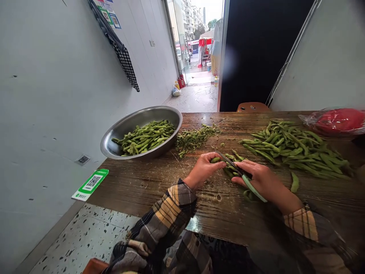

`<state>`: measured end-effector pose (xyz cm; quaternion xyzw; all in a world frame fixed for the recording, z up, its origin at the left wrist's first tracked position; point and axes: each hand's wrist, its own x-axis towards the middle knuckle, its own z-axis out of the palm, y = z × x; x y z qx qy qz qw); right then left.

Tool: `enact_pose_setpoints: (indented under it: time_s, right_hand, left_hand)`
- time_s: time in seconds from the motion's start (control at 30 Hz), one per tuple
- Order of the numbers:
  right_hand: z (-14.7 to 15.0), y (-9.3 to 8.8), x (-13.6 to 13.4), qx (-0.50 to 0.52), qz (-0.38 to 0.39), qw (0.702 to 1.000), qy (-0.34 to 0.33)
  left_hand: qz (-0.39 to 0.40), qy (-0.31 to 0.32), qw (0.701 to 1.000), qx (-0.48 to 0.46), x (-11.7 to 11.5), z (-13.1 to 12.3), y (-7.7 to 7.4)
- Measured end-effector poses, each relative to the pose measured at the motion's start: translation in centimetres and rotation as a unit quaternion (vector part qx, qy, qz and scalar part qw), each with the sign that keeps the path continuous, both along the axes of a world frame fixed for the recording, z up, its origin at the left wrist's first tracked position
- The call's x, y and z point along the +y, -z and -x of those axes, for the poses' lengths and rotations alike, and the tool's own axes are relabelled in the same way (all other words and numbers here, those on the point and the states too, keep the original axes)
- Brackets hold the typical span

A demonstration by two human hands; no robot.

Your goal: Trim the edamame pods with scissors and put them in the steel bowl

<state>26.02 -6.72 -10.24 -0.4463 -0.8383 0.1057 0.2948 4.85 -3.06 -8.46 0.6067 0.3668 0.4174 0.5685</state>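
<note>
My left hand (204, 169) pinches a green soybean pod (215, 160) between thumb and fingers. In my right hand (258, 178) is a pair of scissors with a pale green handle (252, 188), its dark blades reaching toward the pod. Whether the blades touch the pod I cannot tell. A few more pods (234, 156) lie on the table just beyond and beneath both hands. To the right spreads a large heap of whole pods (296, 146). Trimmed bits of pod and stem (196, 139) form a small pile to the left.
A steel basin (107, 146) partly filled with pods stands at the table's back left. A green QR-code card (91, 185) sits at the left edge of the wooden table (171, 190). A red object in clear plastic (339, 121) lies back right, and an orange stool (252, 107) stands behind.
</note>
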Motion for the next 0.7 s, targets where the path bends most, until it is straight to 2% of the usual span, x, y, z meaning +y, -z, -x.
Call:
enact_pose_setpoints:
  time_s: [0.07, 0.17, 0.33, 0.5, 0.7]
  right_hand:
    - [0.0, -0.2, 0.1, 0.021, 0.002, 1.000, 0.016]
    - [-0.2, -0.5, 0.4, 0.045, 0.006, 0.998, 0.045]
    - [-0.4, -0.8, 0.5, 0.033, 0.018, 0.997, 0.060]
    - [0.0, -1.0, 0.2, 0.002, 0.045, 0.998, 0.047]
    - [0.7, -1.3, -0.1, -0.012, 0.060, 0.997, 0.039]
  left_hand:
    - [0.012, -0.025, 0.999, -0.021, 0.1, 0.0, 0.0]
    - [0.087, -0.057, 0.991, -0.083, 0.3, 0.0, 0.0]
    - [0.170, -0.050, 0.971, -0.163, 0.6, 0.3, -0.3]
    - [0.174, -0.043, 0.968, -0.176, 0.5, 0.2, -0.4]
    - [0.154, -0.006, 0.978, -0.143, -0.1, -0.4, -0.2]
